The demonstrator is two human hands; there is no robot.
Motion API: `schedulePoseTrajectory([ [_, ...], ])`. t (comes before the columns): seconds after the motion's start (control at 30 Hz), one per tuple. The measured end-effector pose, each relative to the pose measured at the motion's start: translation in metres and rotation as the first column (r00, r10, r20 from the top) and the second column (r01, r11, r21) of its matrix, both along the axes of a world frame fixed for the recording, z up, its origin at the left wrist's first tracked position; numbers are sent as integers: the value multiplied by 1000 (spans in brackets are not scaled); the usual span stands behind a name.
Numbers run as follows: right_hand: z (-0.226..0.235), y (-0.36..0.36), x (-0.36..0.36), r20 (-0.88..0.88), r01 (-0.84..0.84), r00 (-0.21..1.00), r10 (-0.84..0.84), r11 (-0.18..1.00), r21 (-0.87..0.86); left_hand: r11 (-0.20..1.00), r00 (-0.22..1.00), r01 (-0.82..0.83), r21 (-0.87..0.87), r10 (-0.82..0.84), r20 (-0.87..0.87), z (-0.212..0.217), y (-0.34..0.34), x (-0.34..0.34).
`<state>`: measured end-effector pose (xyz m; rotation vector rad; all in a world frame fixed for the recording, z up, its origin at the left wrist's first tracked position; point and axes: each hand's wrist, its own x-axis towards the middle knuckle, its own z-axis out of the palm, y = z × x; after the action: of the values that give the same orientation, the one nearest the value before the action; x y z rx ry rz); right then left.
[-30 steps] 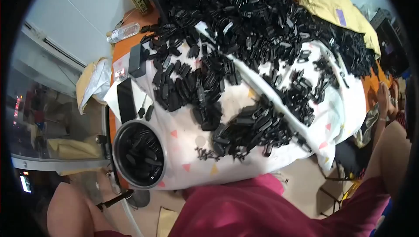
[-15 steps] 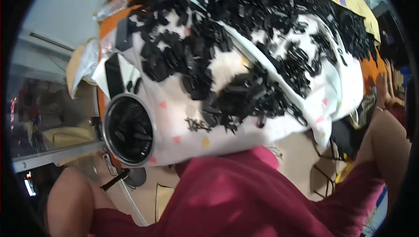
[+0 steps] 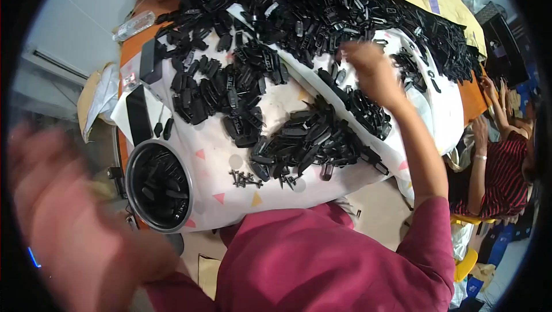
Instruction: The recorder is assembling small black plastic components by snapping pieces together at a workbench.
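Black plastic parts [image 3: 313, 136] lay in heaps on the cloth-covered bench [image 3: 130, 43] and in the round bowl [image 3: 190, 188]. The right hand [image 3: 371, 73] was over the parts, the left hand [image 3: 49, 165] left of the bowl; both were blurred, so I could not tell their fingers' opening.

One left hand [image 3: 52, 171], one right hand [image 3: 371, 73]. To the left hand's right: one bowl [image 3: 158, 229], one phone [image 3: 138, 115], one clear bottle [image 3: 135, 26]. Around the right hand: black parts [image 3: 310, 136], too many to count.
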<state>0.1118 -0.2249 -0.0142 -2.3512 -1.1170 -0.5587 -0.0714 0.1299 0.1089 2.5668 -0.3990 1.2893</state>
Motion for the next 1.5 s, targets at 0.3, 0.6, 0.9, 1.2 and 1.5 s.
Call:
schedulePoseTrajectory([
  [0.3,-44,6,41,-318,44,917,-242,852,-522,892,763,-138,-431,-181,-620,-138,-76,114],
  [0.6,-28,-12,1,-26,316,940,-340,897,-308,899,842,231,373,8,-540,-165,-121,161],
  [0.9,8,52,-69,-805,602,460,376,534,594,951,906,289,-112,-309,-291,-171,-121,144],
  [1.2,-2,100,-114,-639,524,394,660,410,746,-223,502,-287,-932,-863,51,-131,-120,60],
  [1.5,13,88,-118,-543,114,785,297,792,599,209,609,-5,-978,-775,-169,-135,-97,42],
])
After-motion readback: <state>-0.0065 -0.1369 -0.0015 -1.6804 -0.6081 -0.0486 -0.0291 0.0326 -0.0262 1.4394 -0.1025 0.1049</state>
